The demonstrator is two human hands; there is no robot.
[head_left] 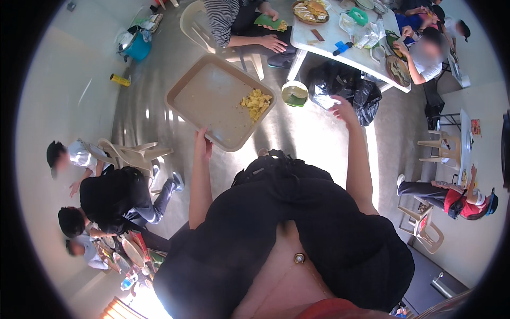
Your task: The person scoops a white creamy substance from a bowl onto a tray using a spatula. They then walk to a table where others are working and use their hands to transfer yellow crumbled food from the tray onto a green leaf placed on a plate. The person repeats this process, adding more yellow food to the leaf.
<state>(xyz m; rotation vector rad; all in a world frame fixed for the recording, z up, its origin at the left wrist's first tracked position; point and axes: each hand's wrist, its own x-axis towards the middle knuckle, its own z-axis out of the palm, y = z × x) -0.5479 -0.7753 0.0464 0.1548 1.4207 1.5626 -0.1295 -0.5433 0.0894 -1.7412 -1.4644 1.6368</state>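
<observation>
Outstretched, left hand (pixel 202 142) grips tray (pixel 212 98); right hand (pixel 342 109) hangs open.

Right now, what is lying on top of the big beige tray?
A small heap of yellow food pieces lies near one corner of the tray; the rest is bare. The left hand grips its near edge, so the rim under the fingers is hidden.

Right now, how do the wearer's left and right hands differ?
The left hand grips the near edge of the tan tray, which carries yellow food pieces in one corner; the right hand holds nothing. The left hand is closed on the rim; the right hand is open, fingers spread, near the black plastic bag. Both are bare and extended forward over the floor.
</observation>
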